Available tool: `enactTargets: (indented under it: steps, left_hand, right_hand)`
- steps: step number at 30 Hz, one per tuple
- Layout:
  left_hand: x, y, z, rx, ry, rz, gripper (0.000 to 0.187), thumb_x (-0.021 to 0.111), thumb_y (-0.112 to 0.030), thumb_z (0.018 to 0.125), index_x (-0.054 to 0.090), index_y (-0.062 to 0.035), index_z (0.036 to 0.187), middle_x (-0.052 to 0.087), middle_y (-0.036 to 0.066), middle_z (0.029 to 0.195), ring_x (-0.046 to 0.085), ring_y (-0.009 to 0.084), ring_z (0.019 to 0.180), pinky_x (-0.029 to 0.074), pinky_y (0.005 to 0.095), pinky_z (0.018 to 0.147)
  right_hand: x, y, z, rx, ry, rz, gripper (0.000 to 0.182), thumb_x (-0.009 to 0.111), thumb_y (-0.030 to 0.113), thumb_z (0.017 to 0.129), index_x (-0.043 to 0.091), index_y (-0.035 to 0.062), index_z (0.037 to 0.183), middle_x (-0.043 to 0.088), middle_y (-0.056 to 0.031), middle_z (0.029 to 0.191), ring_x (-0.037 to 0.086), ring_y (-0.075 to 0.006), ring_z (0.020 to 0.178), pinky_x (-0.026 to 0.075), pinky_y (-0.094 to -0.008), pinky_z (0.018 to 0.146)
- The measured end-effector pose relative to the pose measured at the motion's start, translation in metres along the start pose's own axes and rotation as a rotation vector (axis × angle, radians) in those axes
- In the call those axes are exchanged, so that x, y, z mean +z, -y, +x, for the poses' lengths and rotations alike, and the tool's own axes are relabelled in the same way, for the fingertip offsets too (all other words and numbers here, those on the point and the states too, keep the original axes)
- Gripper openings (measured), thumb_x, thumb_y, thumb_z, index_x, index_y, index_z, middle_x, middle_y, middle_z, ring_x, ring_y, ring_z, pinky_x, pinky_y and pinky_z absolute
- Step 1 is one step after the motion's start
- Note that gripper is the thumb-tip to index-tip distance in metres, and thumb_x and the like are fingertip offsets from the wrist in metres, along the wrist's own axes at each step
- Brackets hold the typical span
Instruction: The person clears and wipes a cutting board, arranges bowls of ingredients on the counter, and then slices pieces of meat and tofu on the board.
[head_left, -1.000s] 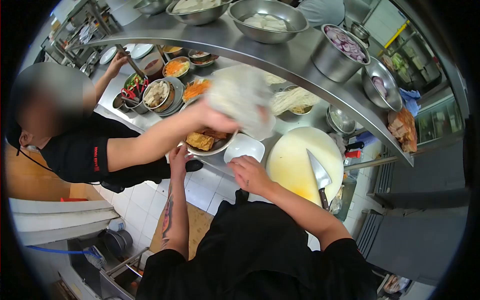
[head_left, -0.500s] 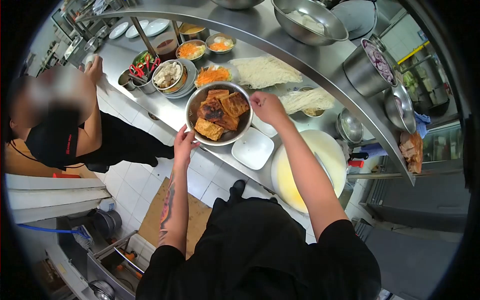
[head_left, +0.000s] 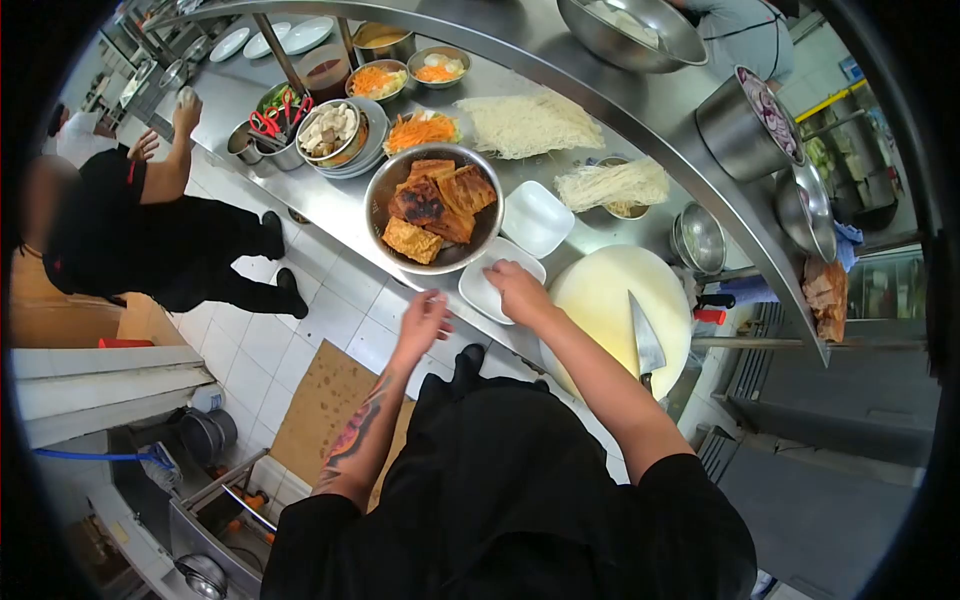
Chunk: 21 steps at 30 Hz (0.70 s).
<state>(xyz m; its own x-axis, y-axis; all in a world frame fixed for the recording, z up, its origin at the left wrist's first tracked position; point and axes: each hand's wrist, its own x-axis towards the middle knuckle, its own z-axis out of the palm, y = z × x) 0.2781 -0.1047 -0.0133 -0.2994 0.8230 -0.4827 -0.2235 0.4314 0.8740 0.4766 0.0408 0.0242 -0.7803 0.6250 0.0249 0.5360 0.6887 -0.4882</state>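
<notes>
A steel bowl (head_left: 376,234) of browned, crisp-looking meat slabs (head_left: 430,205) rests near the counter's front edge. My left hand (head_left: 425,322) is apart from it, in the air before the edge, fingers loosely spread and holding nothing. My right hand (head_left: 520,292) is over the nearer white square dish (head_left: 478,287), fingers curled together; whether they grip anything is hidden. Just behind, a second white dish (head_left: 540,220) shows a bare inside. To the right, a knife (head_left: 645,335) lies on the round cutting board (head_left: 590,300), its handle pointing toward me.
Dry noodles (head_left: 530,125), shredded carrot (head_left: 422,131) and a bowl of pale pieces (head_left: 327,132) stand behind. Above runs a steel shelf (head_left: 500,38), with a pot (head_left: 735,130) of purple slices at right. Another person (head_left: 130,220) stands at left, arms raised.
Both hands have let go of the steel bowl, which now rests on the counter. My right hand has come back toward me over the nearer dish; my left has moved right and nearer me.
</notes>
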Motion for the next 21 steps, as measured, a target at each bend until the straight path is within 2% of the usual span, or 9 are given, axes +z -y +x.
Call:
enactTargets:
  steps: [2,4,7,9,10,12,16,18,21]
  left_hand:
    - [0.026,-0.009,-0.002,-0.017,0.060,0.051,0.063,0.058,-0.043,0.105,0.042,0.0013,0.146,0.066,0.012,0.097,0.071,0.0204,0.072,0.057,0.0313,0.057]
    - [0.038,-0.008,0.012,-0.096,0.076,-0.072,0.068,0.060,-0.044,0.104,0.039,0.0036,0.148,0.066,0.014,0.096,0.073,0.0229,0.075,0.060,0.0329,0.062]
    - [0.043,-0.003,0.023,-0.108,0.072,-0.119,0.069,0.061,-0.044,0.103,0.039,0.0050,0.146,0.065,0.015,0.095,0.073,0.0232,0.075,0.061,0.0335,0.066]
    - [0.043,-0.002,0.021,-0.108,0.074,-0.134,0.068,0.062,-0.044,0.103,0.040,0.0048,0.145,0.065,0.014,0.094,0.073,0.0232,0.076,0.062,0.0336,0.066]
    - [0.044,-0.003,0.020,-0.107,0.079,-0.148,0.066,0.063,-0.043,0.103,0.041,0.0045,0.143,0.065,0.014,0.093,0.073,0.0231,0.076,0.062,0.0337,0.067]
    - [0.042,-0.001,0.024,-0.110,0.096,-0.172,0.064,0.063,-0.043,0.103,0.042,0.0044,0.142,0.065,0.014,0.092,0.073,0.0229,0.076,0.062,0.0338,0.067]
    - [0.042,0.003,0.026,-0.107,0.114,-0.205,0.060,0.063,-0.041,0.103,0.044,0.0040,0.138,0.064,0.014,0.091,0.073,0.0227,0.077,0.062,0.0337,0.067]
    - [0.041,0.004,0.026,-0.112,0.114,-0.203,0.060,0.063,-0.040,0.103,0.044,0.0040,0.139,0.064,0.013,0.091,0.073,0.0228,0.077,0.062,0.0337,0.067]
    - [0.041,0.004,0.026,-0.105,0.124,-0.172,0.060,0.063,-0.039,0.103,0.043,0.0034,0.140,0.065,0.013,0.094,0.073,0.0231,0.078,0.062,0.0334,0.068]
  right_hand:
    - [0.000,0.000,-0.001,-0.027,0.023,-0.044,0.031,0.059,-0.002,0.086,0.072,0.0030,0.113,0.062,-0.0149,0.112,0.060,-0.0346,0.107,0.053,-0.0447,0.088]
    - [-0.001,0.001,-0.003,-0.060,0.048,-0.090,0.029,0.060,-0.001,0.085,0.072,0.0016,0.111,0.062,-0.0154,0.111,0.061,-0.0340,0.106,0.053,-0.0445,0.088]
    - [-0.005,0.005,-0.015,-0.034,0.128,-0.193,0.022,0.062,0.001,0.084,0.074,0.0005,0.102,0.063,-0.0151,0.108,0.061,-0.0326,0.104,0.052,-0.0437,0.089]
    - [-0.013,0.009,-0.026,-0.036,0.295,-0.272,0.015,0.063,0.002,0.083,0.076,0.0031,0.090,0.066,-0.0139,0.102,0.062,-0.0322,0.104,0.050,-0.0432,0.091]
    - [-0.018,0.012,-0.030,-0.036,0.295,-0.274,0.015,0.063,0.002,0.083,0.076,0.0031,0.090,0.066,-0.0139,0.102,0.062,-0.0322,0.104,0.050,-0.0432,0.091]
    - [-0.030,0.017,-0.037,-0.064,0.337,-0.376,0.009,0.065,0.005,0.078,0.073,0.0070,0.076,0.067,-0.0110,0.094,0.061,-0.0307,0.102,0.050,-0.0435,0.084]
    - [-0.078,0.041,-0.042,-0.009,0.430,-0.335,0.012,0.064,0.005,0.078,0.076,0.0074,0.081,0.072,-0.0148,0.094,0.065,-0.0326,0.100,0.051,-0.0436,0.089]
    - [-0.090,0.053,-0.049,0.086,0.515,-0.200,0.014,0.065,0.006,0.076,0.077,0.0100,0.083,0.073,-0.0160,0.089,0.070,-0.0347,0.090,0.054,-0.0460,0.082]
    - [-0.076,0.046,-0.067,0.031,0.630,-0.291,0.015,0.065,0.007,0.076,0.076,0.0119,0.084,0.073,-0.0160,0.085,0.071,-0.0376,0.083,0.055,-0.0479,0.075]
